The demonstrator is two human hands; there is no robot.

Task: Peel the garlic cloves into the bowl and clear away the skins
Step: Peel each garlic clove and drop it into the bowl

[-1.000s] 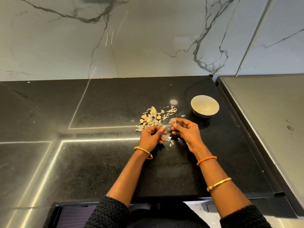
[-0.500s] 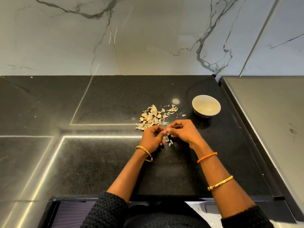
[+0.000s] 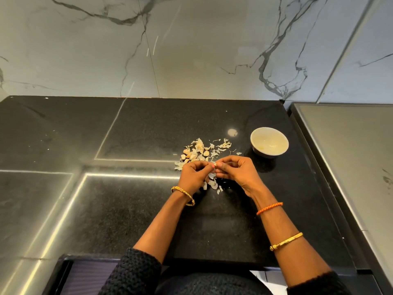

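Your left hand [image 3: 192,174] and right hand [image 3: 238,171], apart a second ago, now meet fingertip to fingertip, pinching one clove [image 3: 214,165]. Peeling resumes. Unpeeled cloves [image 3: 190,155], skins [image 3: 212,182] remain on counter [image 3: 148,128]; bowl [image 3: 269,142] right, near.

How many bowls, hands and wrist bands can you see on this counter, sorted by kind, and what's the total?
Bowls: 1, the white bowl on the black counter.
Hands: 2, left hand and right hand, fingertips together over the garlic pile.
Gold bangles: 2, one on the left wrist, one on the right forearm.
Orange bands: 1, on the right wrist.
Total: 6.
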